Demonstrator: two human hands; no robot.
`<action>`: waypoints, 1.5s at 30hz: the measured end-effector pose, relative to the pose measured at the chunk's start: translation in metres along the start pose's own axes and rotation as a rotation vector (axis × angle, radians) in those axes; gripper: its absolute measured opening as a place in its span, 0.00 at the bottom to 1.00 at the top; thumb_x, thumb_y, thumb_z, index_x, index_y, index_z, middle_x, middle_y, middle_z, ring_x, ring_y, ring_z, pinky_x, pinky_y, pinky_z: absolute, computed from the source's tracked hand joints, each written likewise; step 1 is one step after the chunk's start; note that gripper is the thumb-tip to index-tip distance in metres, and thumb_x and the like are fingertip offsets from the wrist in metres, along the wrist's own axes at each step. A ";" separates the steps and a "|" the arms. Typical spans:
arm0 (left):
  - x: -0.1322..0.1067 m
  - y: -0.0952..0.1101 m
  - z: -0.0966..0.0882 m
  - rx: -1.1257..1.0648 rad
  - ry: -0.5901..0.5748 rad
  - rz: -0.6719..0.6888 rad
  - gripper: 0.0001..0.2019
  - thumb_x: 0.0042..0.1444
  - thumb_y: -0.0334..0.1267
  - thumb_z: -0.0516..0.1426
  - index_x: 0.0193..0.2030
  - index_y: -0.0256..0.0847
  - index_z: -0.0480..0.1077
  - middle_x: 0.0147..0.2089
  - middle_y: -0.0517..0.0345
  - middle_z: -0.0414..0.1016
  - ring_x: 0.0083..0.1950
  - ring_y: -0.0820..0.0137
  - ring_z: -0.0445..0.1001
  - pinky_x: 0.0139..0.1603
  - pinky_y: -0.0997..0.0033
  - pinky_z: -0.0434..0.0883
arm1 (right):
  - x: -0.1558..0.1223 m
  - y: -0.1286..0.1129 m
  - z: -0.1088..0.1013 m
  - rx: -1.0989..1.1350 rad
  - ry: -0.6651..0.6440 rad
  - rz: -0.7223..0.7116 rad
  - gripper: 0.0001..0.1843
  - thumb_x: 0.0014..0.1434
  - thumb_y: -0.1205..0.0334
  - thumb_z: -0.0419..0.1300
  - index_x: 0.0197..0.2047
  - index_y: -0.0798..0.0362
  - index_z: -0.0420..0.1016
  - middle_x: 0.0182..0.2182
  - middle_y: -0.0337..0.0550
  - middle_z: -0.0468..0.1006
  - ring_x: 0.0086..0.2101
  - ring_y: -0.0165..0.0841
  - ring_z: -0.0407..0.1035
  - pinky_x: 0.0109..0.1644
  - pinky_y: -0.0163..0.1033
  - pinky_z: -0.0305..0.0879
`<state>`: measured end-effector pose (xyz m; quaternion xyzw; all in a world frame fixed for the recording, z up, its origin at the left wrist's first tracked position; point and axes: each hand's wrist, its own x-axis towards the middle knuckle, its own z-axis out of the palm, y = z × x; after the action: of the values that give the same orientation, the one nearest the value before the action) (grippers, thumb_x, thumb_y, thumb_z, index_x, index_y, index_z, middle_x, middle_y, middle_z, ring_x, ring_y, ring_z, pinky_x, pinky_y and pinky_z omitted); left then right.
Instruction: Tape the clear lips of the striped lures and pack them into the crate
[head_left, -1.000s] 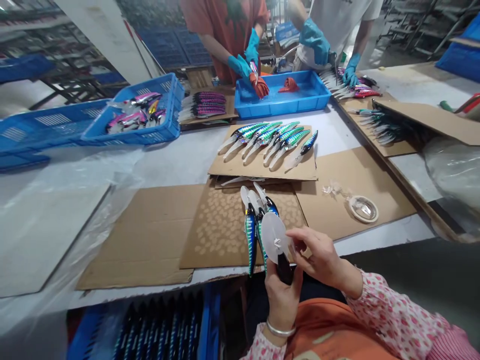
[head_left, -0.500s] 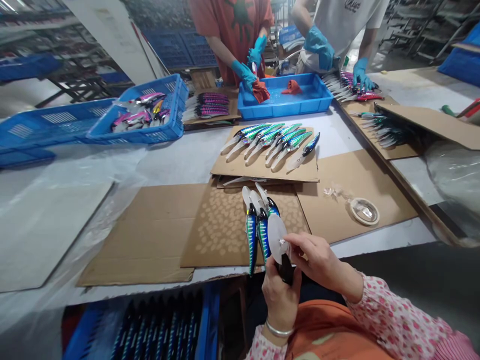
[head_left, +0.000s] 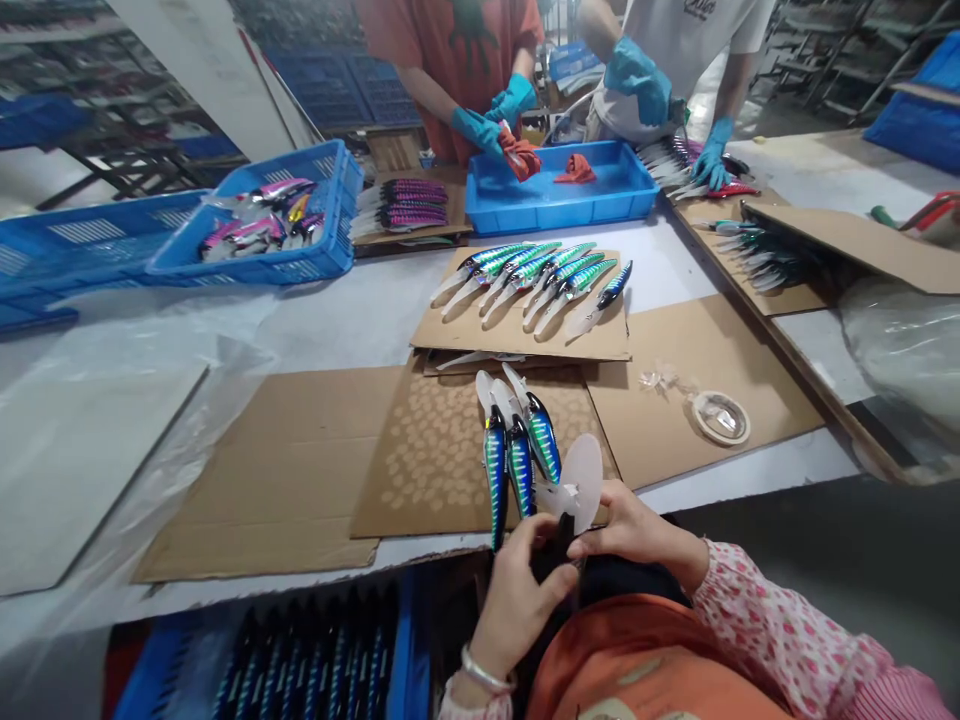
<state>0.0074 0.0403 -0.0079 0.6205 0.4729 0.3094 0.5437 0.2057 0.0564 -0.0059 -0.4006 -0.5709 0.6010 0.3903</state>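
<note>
Over the table's front edge, my left hand (head_left: 517,592) grips the dark body of a fishing lure (head_left: 583,478), its whitish oval lip pointing up. Fingers and thumb of my right hand (head_left: 641,532) close on the same lure from the right, just below the lip. Much of its body is hidden by my hands. Just beyond lie three blue-green striped lures (head_left: 519,462) with pale lips, on a spotted cardboard sheet (head_left: 427,450). Farther back, several similar lures (head_left: 517,275) rest in a row on raised cardboard (head_left: 465,335).
A tape roll (head_left: 720,417) lies on cardboard at right. Blue baskets (head_left: 330,235) stand at left, one holding pink lures. Across the table, two people in blue gloves work around a blue tray (head_left: 562,210). Below the edge, a blue crate (head_left: 409,650) holds several lures.
The held lure has turned and moved slightly right, and its lip now faces differently. My left hand has shifted left and lower around the body. My right fingers have moved down from the lip.
</note>
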 end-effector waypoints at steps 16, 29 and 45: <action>0.009 0.027 0.019 0.144 0.502 0.266 0.10 0.59 0.32 0.61 0.46 0.42 0.68 0.45 0.53 0.81 0.47 0.67 0.80 0.50 0.66 0.77 | -0.007 0.010 0.020 -0.214 0.150 -0.054 0.21 0.54 0.44 0.68 0.29 0.56 0.76 0.28 0.41 0.76 0.28 0.31 0.68 0.33 0.33 0.66; 0.007 0.026 0.003 0.562 0.384 0.655 0.17 0.57 0.24 0.59 0.50 0.43 0.69 0.43 0.52 0.83 0.43 0.66 0.82 0.44 0.68 0.77 | -0.004 0.009 0.023 -0.285 0.076 -0.035 0.20 0.57 0.44 0.65 0.33 0.55 0.76 0.30 0.40 0.76 0.30 0.32 0.69 0.36 0.34 0.66; 0.017 0.035 -0.023 -0.227 -0.071 -0.084 0.13 0.52 0.34 0.64 0.44 0.39 0.70 0.38 0.53 0.80 0.40 0.67 0.79 0.44 0.68 0.76 | -0.009 0.022 0.017 -0.340 -0.133 -0.128 0.20 0.57 0.44 0.65 0.35 0.55 0.77 0.35 0.41 0.77 0.36 0.34 0.71 0.39 0.36 0.66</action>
<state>0.0017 0.0666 0.0290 0.5453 0.4409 0.3157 0.6392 0.1928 0.0406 -0.0274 -0.3830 -0.7131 0.4951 0.3157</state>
